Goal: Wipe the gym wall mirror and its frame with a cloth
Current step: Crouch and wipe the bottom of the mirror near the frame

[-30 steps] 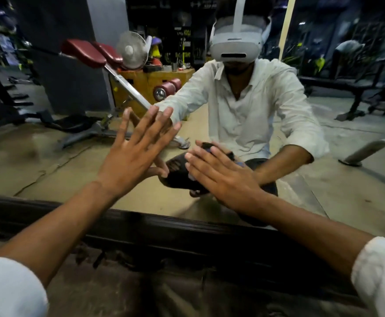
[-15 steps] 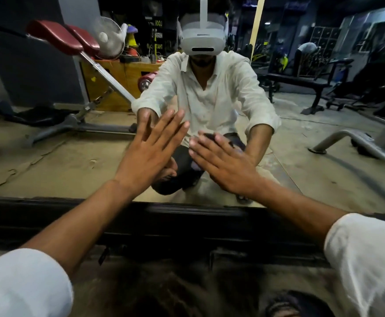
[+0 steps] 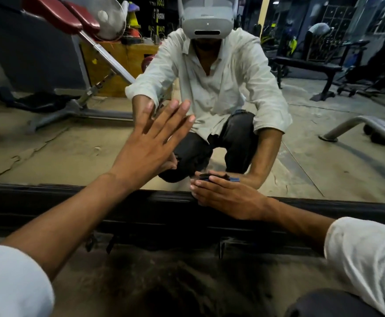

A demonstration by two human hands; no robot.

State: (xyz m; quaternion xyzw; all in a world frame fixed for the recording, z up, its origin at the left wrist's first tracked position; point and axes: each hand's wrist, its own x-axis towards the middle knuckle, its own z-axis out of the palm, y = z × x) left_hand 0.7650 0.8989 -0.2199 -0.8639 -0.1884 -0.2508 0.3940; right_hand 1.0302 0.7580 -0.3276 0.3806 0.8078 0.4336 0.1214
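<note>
Left hand (image 3: 148,154): fully open, fingers straight and slightly spread, palm flat on the mirror (image 3: 72,145) glass. It holds nothing.

Right hand (image 3: 230,200): fingers roughly straight, laid over a dark cloth (image 3: 230,179) with some blue in it and pressing it against the glass. No curl round the cloth visible. The thumb side sits low, at the glass edge.

Cloth location: under the right hand's fingertips, at the very bottom of the glass, just above the frame (image 3: 49,193). Only a thin strip shows past the fingers, and the reflected hand meets it from the other side.

Left hand sits higher and to the left of the right hand, apart from it. Both forearms are bare, with a white sleeve (image 3: 10,282) bunched up on the left arm and another on the right arm.

The frame is a dark bar running flat across, directly below both hands. Its surface looks dull. Below it is a dirty floor (image 3: 187,271), with small dark brackets under the bar.

In the glass beyond the hands: a crouching person in a white shirt and white headset. Up and left of the left hand are an incline bench (image 3: 56,14) with red pads, a fan (image 3: 105,17) and a wooden box (image 3: 118,62). Up and right of the right hand is a black bench (image 3: 308,67).
</note>
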